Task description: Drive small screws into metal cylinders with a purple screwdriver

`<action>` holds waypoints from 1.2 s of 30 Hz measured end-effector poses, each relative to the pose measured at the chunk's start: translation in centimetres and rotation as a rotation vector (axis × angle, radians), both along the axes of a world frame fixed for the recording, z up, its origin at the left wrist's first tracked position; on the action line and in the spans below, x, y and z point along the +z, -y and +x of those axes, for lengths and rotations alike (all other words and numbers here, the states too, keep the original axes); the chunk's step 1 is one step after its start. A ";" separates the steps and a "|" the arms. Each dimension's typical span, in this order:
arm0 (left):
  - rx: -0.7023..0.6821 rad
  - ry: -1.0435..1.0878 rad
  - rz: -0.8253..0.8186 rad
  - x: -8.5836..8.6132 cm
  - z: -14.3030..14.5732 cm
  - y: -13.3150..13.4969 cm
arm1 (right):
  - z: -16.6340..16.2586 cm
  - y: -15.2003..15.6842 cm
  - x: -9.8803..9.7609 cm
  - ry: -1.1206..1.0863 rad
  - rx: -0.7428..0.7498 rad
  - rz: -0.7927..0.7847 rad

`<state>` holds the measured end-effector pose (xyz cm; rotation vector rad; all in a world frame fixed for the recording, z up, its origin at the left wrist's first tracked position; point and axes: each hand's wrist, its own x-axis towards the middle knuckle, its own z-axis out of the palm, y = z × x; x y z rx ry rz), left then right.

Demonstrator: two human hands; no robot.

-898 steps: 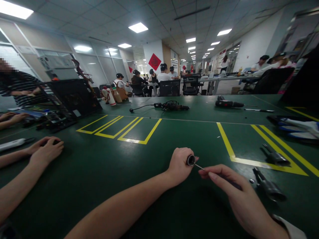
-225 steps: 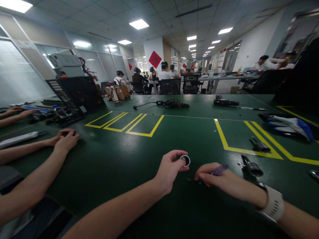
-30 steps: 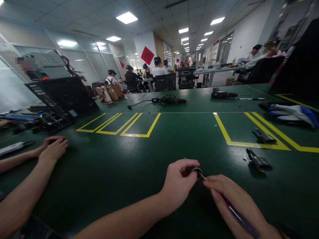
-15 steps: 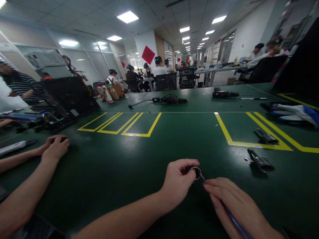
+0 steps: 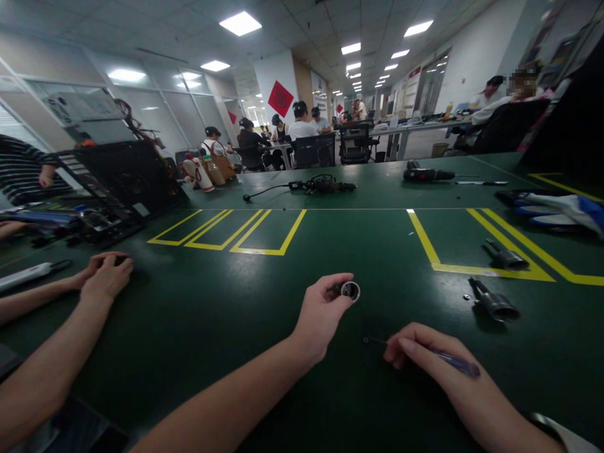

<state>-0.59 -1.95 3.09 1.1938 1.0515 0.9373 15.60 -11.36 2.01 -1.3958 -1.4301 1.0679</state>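
My left hand (image 5: 317, 318) is closed around a small round metal part (image 5: 350, 291), whose hollow, ring-like end faces me. My right hand (image 5: 431, 352) grips a thin screwdriver (image 5: 457, 363) with a purple see-through handle, low over the table. Its shaft points left, clear of the metal part. At the shaft's tip a tiny ring-like piece (image 5: 365, 340) shows; whether it hangs on the tip cannot be made out. Right of my hands lie two dark cylindrical metal parts (image 5: 497, 303) with open ends, and a small nut-like piece (image 5: 467, 297) beside the nearer one.
On the green table (image 5: 212, 352) run yellow tape outlines (image 5: 257, 251). Farther back lie a corded black tool (image 5: 323, 184), a power drill (image 5: 427, 173) and blue-and-white gloves (image 5: 557, 211). A co-worker's hands (image 5: 111, 277) rest at the left, near a white tool (image 5: 26, 275).
The screwdriver has come out of the round part. My left hand has moved up and left with that part, while my right hand has turned, swinging the handle up. The tiny ring-like piece now shows.
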 end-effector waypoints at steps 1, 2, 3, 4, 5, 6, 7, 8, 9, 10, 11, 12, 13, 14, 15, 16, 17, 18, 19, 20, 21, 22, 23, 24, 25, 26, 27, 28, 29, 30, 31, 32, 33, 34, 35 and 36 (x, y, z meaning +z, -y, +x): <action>0.000 0.014 -0.010 0.1 0.0 0.0 | -0.1 -0.1 0.0 0.004 0.007 -0.008; 0.003 0.026 -0.017 0.1 0.1 0.1 | -0.1 -0.1 0.0 0.009 0.013 -0.012; 0.006 0.035 -0.022 0.1 0.1 0.1 | -0.2 0.0 0.0 0.016 0.018 -0.013; 0.008 0.041 -0.026 0.2 0.1 0.2 | -0.2 0.0 0.0 0.028 0.022 -0.012; 0.008 0.043 -0.029 0.2 0.2 0.2 | -0.3 0.0 -0.1 0.045 0.028 -0.010; 0.009 0.044 -0.031 0.2 0.2 0.2 | -0.3 0.0 -0.1 0.066 0.033 -0.003; 0.010 0.044 -0.034 0.2 0.2 0.2 | -0.3 0.1 -0.2 0.091 0.041 0.009; 0.014 0.045 -0.035 0.3 0.2 0.2 | -0.3 0.1 -0.2 0.119 0.048 0.029; 0.015 0.045 -0.036 0.3 0.2 0.2 | -0.2 0.2 -0.2 0.151 0.055 0.053; 0.014 0.043 -0.038 0.3 0.1 0.2 | -0.1 0.3 -0.1 0.186 0.062 0.080; 0.008 0.039 -0.043 0.3 0.1 0.2 | 0.0 0.4 0.0 0.227 0.069 0.101; -0.001 0.032 -0.049 0.3 0.0 0.2 | 0.1 0.6 0.2 0.271 0.085 0.110; -0.013 0.024 -0.056 0.2 -0.1 0.2 | 0.3 0.7 0.5 0.317 0.103 0.110; -0.025 0.021 -0.062 0.2 -0.1 0.3 | 0.3 0.9 0.7 0.359 0.119 0.108; -0.037 0.022 -0.067 0.2 -0.1 0.3 | 0.4 1.0 0.9 0.394 0.130 0.110; -0.047 0.028 -0.071 0.2 -0.1 0.4 | 0.4 1.1 1.0 0.414 0.133 0.125; -0.055 0.036 -0.072 0.2 -0.1 0.4 | 0.3 1.3 1.0 0.419 0.125 0.154; -0.058 0.045 -0.070 0.2 0.0 0.4 | 0.2 1.4 0.8 0.409 0.105 0.194; -0.058 0.051 -0.067 0.2 0.0 0.5 | 0.1 1.5 0.6 0.390 0.086 0.232; -0.060 0.054 -0.064 0.2 0.1 0.5 | 0.1 1.6 0.3 0.363 0.076 0.256; -0.058 0.054 -0.060 0.2 0.2 0.5 | 0.0 1.7 0.0 0.336 0.071 0.271; -0.057 0.056 -0.054 0.2 0.2 0.5 | 0.0 1.8 -0.3 0.312 0.071 0.278; -0.058 0.059 -0.049 0.3 0.2 0.4 | 0.1 1.9 -0.6 0.291 0.071 0.292; -0.062 0.067 -0.045 0.3 0.2 0.4 | 0.2 1.9 -0.8 0.274 0.068 0.320; -0.067 0.077 -0.042 0.3 0.2 0.5 | 0.3 2.0 -0.9 0.262 0.053 0.362; -0.069 0.085 -0.038 0.3 0.2 0.5 | 0.4 2.1 -1.0 0.255 0.026 0.420; -0.073 0.091 -0.035 0.3 0.3 0.6 | 0.5 2.2 -1.2 0.256 -0.006 0.471; -0.082 0.093 -0.030 0.3 0.3 0.7 | 0.5 2.2 -1.4 0.263 -0.041 0.508; -0.090 0.088 -0.023 0.3 0.4 0.9 | 0.5 2.3 -1.6 0.272 -0.072 0.527; -0.101 0.080 -0.014 0.2 0.4 1.1 | 0.5 2.4 -1.8 0.284 -0.094 0.530; -0.115 0.070 -0.005 0.2 0.5 1.2 | 0.4 2.4 -2.0 0.295 -0.107 0.524; -0.129 0.058 0.002 0.2 0.5 1.4 | 0.4 2.5 -2.3 0.304 -0.112 0.512; -0.141 0.048 0.008 0.1 0.6 1.5 | 0.3 2.5 -2.4 0.308 -0.115 0.502; -0.149 0.041 0.016 0.0 0.6 1.7 | 0.2 2.5 -2.5 0.311 -0.118 0.498; -0.156 0.039 0.025 0.0 0.6 1.8 | 0.1 2.5 -2.6 0.312 -0.121 0.500; -0.163 0.042 0.035 -0.1 0.6 1.8 | 0.1 2.4 -2.6 0.314 -0.125 0.503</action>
